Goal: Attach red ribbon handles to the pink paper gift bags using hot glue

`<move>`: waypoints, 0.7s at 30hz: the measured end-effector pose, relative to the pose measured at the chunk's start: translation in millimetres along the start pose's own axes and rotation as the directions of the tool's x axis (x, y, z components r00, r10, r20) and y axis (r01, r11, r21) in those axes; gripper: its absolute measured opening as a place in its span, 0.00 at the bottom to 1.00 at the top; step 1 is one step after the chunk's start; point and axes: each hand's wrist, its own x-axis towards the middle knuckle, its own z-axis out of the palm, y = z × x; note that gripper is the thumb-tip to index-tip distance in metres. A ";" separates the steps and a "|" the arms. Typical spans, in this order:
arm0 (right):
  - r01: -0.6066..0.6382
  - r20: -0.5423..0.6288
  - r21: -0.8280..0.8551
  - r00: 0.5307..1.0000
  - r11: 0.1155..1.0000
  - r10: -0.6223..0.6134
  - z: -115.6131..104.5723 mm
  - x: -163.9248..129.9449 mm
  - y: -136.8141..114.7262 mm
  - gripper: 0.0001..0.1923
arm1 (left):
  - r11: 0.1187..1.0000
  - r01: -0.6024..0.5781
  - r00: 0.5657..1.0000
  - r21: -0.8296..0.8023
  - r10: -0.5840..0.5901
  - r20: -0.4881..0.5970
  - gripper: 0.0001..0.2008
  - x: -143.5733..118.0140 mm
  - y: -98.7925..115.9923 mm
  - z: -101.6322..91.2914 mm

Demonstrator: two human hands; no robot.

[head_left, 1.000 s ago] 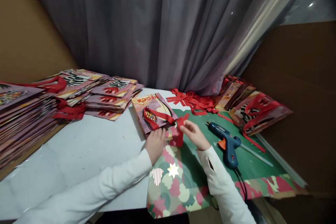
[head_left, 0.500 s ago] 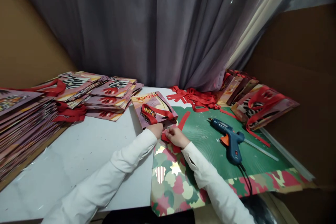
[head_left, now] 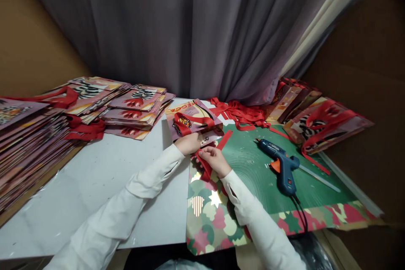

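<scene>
A small purple and yellow paper bag (head_left: 204, 109) with a butterfly picture lies in the middle, its open end towards me. A red ribbon handle (head_left: 207, 121) loops over its upper face. My left hand (head_left: 189, 143) grips the bag at its near edge, with the fingertips partly hidden. Just right of it, my right hand (head_left: 217, 160) pinches a second red ribbon (head_left: 207, 173) close to the bag's mouth. One end of that ribbon sticks out beyond the hand, and a fold hangs below the fingers.
A blue glue gun (head_left: 280, 164) with an orange trigger lies on a green sheet (head_left: 249, 177) at right. Loose red ribbons (head_left: 243, 114) are heaped behind. Finished-looking bags (head_left: 319, 122) stand at far right. Stacked flat bags (head_left: 136, 109) fill the left. A grey curtain (head_left: 152, 29) hangs behind.
My left hand has shifted slightly forward along the bag's near edge. More of the pinched ribbon now shows below my right hand. The whole view has shifted a little.
</scene>
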 end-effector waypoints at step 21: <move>0.002 0.019 0.043 1.000 0.999 -0.003 5.4 -9.0 -9.3 0.19 | 0.997 0.054 0.993 -0.061 -0.047 0.105 0.20 -4.7 5.2 -2.5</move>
